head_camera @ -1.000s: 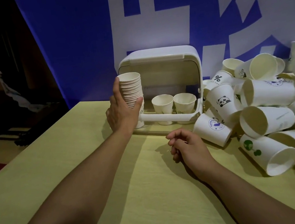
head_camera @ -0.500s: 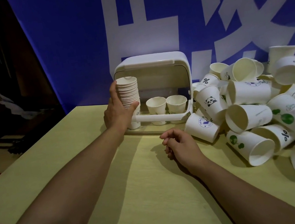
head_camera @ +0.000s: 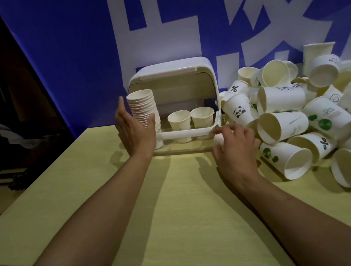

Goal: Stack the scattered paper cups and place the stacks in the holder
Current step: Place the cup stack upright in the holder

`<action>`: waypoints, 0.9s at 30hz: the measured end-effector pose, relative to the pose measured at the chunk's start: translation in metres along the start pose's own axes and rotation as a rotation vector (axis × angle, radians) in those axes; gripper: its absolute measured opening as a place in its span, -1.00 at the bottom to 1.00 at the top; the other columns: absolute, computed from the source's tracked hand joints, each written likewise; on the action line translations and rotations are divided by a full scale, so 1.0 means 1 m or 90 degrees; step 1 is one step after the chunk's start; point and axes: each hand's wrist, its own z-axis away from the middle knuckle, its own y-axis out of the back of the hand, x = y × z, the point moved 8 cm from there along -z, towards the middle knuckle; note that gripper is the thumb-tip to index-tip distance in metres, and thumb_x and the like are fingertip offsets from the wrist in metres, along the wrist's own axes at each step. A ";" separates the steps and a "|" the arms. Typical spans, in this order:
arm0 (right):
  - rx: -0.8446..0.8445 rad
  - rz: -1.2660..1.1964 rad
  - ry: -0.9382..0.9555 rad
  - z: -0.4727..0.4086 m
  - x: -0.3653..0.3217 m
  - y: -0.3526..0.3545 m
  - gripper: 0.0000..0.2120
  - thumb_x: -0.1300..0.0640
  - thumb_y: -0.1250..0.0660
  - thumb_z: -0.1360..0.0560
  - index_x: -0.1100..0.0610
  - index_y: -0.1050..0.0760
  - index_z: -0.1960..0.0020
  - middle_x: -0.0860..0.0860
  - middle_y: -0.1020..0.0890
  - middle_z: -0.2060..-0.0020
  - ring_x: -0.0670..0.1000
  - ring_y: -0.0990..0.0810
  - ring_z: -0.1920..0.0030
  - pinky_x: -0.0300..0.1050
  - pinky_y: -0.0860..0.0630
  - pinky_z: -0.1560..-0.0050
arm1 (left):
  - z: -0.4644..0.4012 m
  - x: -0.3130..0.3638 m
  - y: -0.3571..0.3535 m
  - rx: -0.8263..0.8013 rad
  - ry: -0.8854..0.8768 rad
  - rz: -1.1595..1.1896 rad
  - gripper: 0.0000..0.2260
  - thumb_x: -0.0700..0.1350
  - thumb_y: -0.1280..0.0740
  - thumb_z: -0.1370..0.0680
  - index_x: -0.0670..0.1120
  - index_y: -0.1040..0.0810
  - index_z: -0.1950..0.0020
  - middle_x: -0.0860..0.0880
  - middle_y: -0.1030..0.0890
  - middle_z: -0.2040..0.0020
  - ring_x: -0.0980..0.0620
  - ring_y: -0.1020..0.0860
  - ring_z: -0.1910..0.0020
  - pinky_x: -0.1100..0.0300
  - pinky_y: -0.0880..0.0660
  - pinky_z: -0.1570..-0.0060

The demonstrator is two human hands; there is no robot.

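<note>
- Head view, frame centre: white holder (head_camera: 171,75) stands at the back of the yellow table (head_camera: 182,202), open toward the camera, front rail across its lower edge.
- Stack (head_camera: 144,109) of nested cups stands upright at the holder's left end, long axis vertical, base behind the rail; whether it is fully seated I cannot tell.
- Left hand (head_camera: 133,131) is at the stack's left side, fingers straight and pointing up, thumb tip at the stack's lower front. Grip is spread, not wrapped around the stack; contact, if any, is light.
- Two single cups (head_camera: 190,118) stand upright inside the holder, right of the stack.
- Right hand (head_camera: 234,148) is at centre right, at the holder's right front corner, fingers loosely curved over something pale. What it is, and whether the grip has closed on it, I cannot tell.
- Loose pile (head_camera: 307,114) of cups fills the right of the frame, most lying on their sides, mouths facing various ways.
- Key relation: the pile lies immediately right of the right hand, its nearest cups just beside the fingers; the left hand is well apart from it. Judgement: the right hand is placed to start the next stack.
</note>
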 end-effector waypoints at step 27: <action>-0.019 -0.513 0.006 0.010 -0.017 -0.004 -0.70 0.04 -0.41 -0.52 0.00 -0.34 -0.13 -0.04 -0.47 -0.06 -0.14 -0.51 -0.04 -0.29 -0.50 0.00 | 0.109 0.040 -0.049 -0.389 0.088 0.406 -0.56 0.31 -0.20 -0.59 0.16 -0.37 -0.40 0.08 -0.57 -0.24 0.04 -0.57 -0.21 0.17 -0.57 -0.09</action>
